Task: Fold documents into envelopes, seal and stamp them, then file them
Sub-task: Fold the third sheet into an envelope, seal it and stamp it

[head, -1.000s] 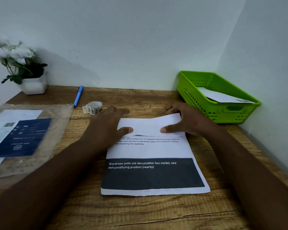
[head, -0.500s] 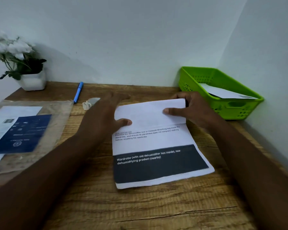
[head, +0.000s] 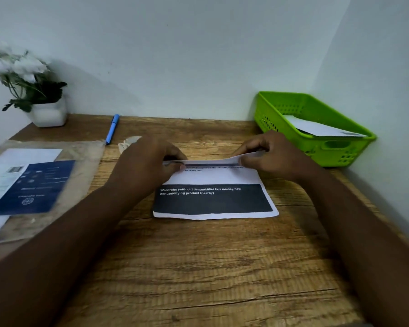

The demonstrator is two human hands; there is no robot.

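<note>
A printed document [head: 213,199] with a dark band and white text lies on the wooden desk [head: 198,267] in front of me. Its far part is folded over toward me and lifted off the sheet. My left hand [head: 149,166] pinches the left end of that folded edge. My right hand [head: 274,156] pinches the right end. A green basket [head: 316,147] at the right holds a white envelope [head: 321,129].
A clear plastic sleeve [head: 80,166] with white sheets and a blue leaflet [head: 36,185] lies at the left. A blue pen [head: 112,128] and a roll of stamps [head: 128,143] sit behind my left hand. A white potted plant [head: 40,100] stands in the back left corner.
The folded top part has been brought further down over the sheet. Both hands went from pressing flat on the paper to pinching the folded edge. The view shifted slightly.
</note>
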